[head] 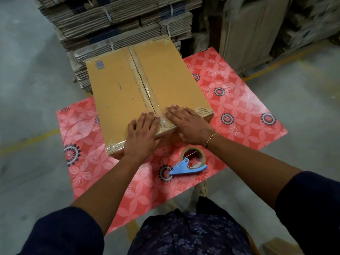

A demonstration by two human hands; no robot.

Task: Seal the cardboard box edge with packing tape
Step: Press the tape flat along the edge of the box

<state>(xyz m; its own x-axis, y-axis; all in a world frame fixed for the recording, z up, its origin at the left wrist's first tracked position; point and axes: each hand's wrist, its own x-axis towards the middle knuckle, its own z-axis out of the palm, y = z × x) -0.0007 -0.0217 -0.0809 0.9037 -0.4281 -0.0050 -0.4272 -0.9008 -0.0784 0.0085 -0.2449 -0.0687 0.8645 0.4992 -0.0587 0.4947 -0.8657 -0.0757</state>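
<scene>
Cardboard box [117, 89]: closed, lying flat on the counter [239, 107], flaps meeting in a centre seam that runs from the far edge to the near one. Clear packing tape [147, 92] already covers that seam, glossy and slightly wrinkled; more tape shows at the near-left corner.

Counter: covered in a red floral sheet, the box on its far-left half.

Bundled flat cartons [119, 21]: stacked behind the box, tied with straps.

Left hand [142, 131]: palm down on the box top at the near end, just left of the seam, fingers [147, 116] spread flat and gripping nothing.

Right hand [187, 124]: palm down just right of the seam, fingers likewise flat and empty; a thin bracelet [211, 138] at the wrist.

Tape dispenser [191, 162]: blue handle, roll mounted, resting on the counter near the box's near edge, unheld.

Step in hand, by judgement: pressing the tape end down at the near edge. The next move likely calls for smoothing it over the edge, or taking up the dispenser for another strip.
</scene>
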